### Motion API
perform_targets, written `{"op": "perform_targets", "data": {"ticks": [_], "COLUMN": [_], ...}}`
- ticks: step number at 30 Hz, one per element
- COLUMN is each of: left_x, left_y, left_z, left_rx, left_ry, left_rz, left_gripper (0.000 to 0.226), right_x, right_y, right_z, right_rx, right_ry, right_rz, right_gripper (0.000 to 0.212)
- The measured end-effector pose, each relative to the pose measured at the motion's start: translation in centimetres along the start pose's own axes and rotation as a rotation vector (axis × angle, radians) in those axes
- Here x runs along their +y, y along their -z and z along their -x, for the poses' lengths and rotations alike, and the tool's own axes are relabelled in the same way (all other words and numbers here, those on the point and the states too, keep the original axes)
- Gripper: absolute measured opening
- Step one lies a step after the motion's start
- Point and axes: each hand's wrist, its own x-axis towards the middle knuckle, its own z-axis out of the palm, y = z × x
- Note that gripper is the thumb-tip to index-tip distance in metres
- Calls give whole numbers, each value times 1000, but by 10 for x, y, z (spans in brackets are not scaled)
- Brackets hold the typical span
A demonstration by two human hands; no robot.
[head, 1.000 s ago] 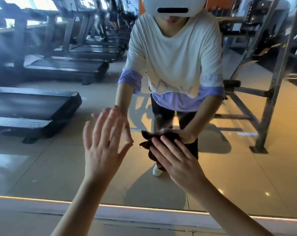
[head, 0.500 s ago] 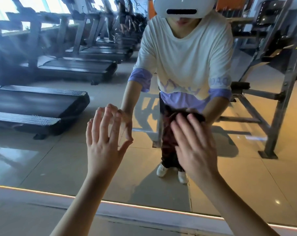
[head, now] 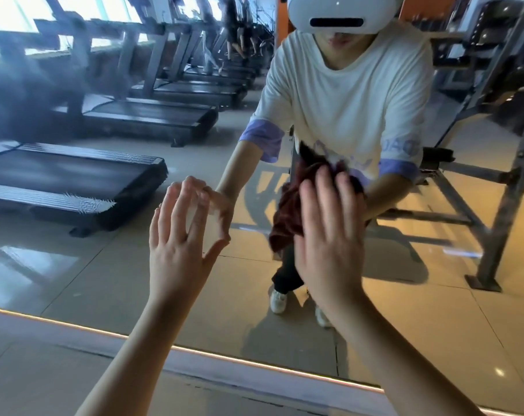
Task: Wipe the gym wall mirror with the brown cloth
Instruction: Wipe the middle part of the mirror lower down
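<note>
Right hand (head: 329, 235), fingers straight, presses the brown cloth (head: 287, 211) flat on the mirror (head: 104, 280), now higher toward 12 o'clock; left hand (head: 179, 244), at its 9 o'clock, stays spread on glass. Upward wiping stroke seems underway.

brown cloth (head: 287, 211): mostly hidden behind the right hand (head: 329, 235); only its left side and top fringe show.
right hand palm: faces away, unseen.
forearms (head: 128, 370): both cut off at the bottom edge.
left hand (head: 176, 244): fingertips blurred where they meet the mirror (head: 104, 280).
treadmills (head: 74, 181): far-left ones smeared by blur.
headset (head: 338, 13): top cut off.
rack (head: 510, 175): runs off the right edge.
figures (head: 233, 25): too small and blurred to tell apart.
</note>
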Motion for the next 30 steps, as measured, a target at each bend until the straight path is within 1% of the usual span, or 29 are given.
{"op": "perform_targets", "data": {"ticks": [1,3,4,5,6,10,11,12,13,16,17,18,20,24,25,26,27,29,30], "left_x": [-1,-3,-4,-5,-6,-16,-18,-21,-23,-28,-30,-34,-42,-65,-70,-74,-76,-78,-78], "left_y": [-1,-1,-1,0,1,2,2,2,3,5,7,8,10,12,11,11,10,8,7], "left_z": [0,2,2,1,1,2,2,1,1,1,0,0,-1,-4,-4,-4,-4,-2,-2], "left_rx": [15,31,29,20,6,-32,-33,-33,-28,-5,-9,-17,-31,-17,-20,-19,-9,4,1], "left_ry": [-6,-14,-22,-30,-33,-80,-95,-101,-102,-131,-147,-159,-161,-17,-10,-25,-47,-70,-70], "left_rz": [5,9,11,13,12,26,27,29,32,33,36,40,35,10,15,22,24,16,14], "left_gripper": [78,75,75,75,77,79,80,82,84,79,80,83,92,95,95,92,89,86,86], "right_x": [-11,-20,-17,-11,-5,3,-6,-17,-29,-46,-44,-41,-35,-47,-58,-68,-76,-80,-76], "right_y": [-7,-19,-18,-13,-7,11,9,3,-4,-22,-22,-19,-10,-9,-14,-22,-31,-43,-43], "right_z": [6,25,31,31,28,-4,-10,-13,-12,15,20,21,14,-13,-16,-13,-6,16,21], "right_rx": [-39,-157,-213,-233,-212,-14,14,8,-29,-196,-246,-274,-222,-24,-10,-36,-87,-203,-242], "right_ry": [83,305,347,332,289,-70,-143,-163,-114,246,302,304,223,-143,-178,-140,-32,251,329], "right_rz": [34,95,115,134,135,52,30,20,33,142,155,154,137,37,25,34,62,135,154], "right_gripper": [46,47,48,48,47,58,60,61,60,48,48,48,46,57,58,59,57,47,46]}}
